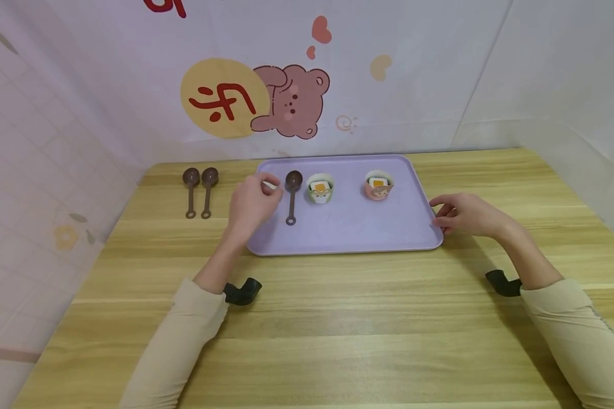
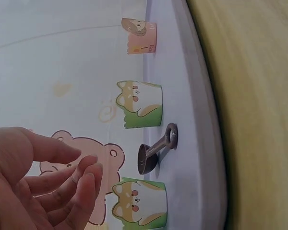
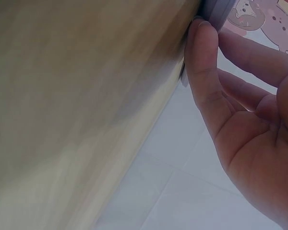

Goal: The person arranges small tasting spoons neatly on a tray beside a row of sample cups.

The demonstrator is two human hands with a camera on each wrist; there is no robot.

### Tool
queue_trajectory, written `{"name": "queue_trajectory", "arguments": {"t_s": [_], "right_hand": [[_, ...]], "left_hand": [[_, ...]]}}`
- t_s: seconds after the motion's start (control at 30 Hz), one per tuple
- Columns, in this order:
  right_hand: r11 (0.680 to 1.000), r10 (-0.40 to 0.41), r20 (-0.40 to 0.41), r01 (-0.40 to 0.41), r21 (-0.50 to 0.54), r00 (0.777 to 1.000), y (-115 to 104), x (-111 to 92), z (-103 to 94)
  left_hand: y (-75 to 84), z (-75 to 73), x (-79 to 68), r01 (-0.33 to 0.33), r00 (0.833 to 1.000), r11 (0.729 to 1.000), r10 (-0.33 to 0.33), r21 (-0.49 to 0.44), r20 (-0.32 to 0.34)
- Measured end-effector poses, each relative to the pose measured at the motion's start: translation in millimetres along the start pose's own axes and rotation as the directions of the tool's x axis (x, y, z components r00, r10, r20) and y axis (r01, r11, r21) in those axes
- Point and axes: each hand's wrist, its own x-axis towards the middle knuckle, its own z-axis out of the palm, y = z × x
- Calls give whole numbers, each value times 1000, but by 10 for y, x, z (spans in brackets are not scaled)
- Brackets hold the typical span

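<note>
Left hand [image 1: 252,203] hovering by brown spoon [image 1: 292,197], grip loosely spread; right hand [image 1: 463,214] touching purple tray [image 1: 358,230] near far edge of tabletop [image 1: 368,335], can't tell if grip's pinching tbh.

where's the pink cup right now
In the head view, the pink cup stands on the right half of the lilac tray, right of a green cup.

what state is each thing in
Tray, lying on table
Left spoon, bowl up
Middle spoon, bowl up
Right spoon, bowl up
Left green cup, upright, contents hidden
Right green cup, upright, not empty
Pink cup, upright, not empty
Left grip, empty, relaxed
Right grip, touching tray edge
</note>
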Motion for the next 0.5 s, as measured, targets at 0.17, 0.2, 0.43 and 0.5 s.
{"name": "queue_trajectory", "arguments": {"t_s": [0.17,0.2,0.43,0.5], "right_hand": [[1000,-9,-7,9,6,1000,9,12,-1],[1000,-9,-7,9,8,1000,14,13,-1],[1000,-4,-3,4,17,1000,28,11,10],[1000,-3,-1,3,20,1000,26,8,12]], "left_hand": [[-8,-85,17,-15,999,1000,14,-21,-29],[-6,-102,18,-17,999,1000,16,-25,-34],[-22,-216,21,-8,998,997,3,-76,-55],[-35,-246,25,-9,998,997,4,-76,-70]]}}
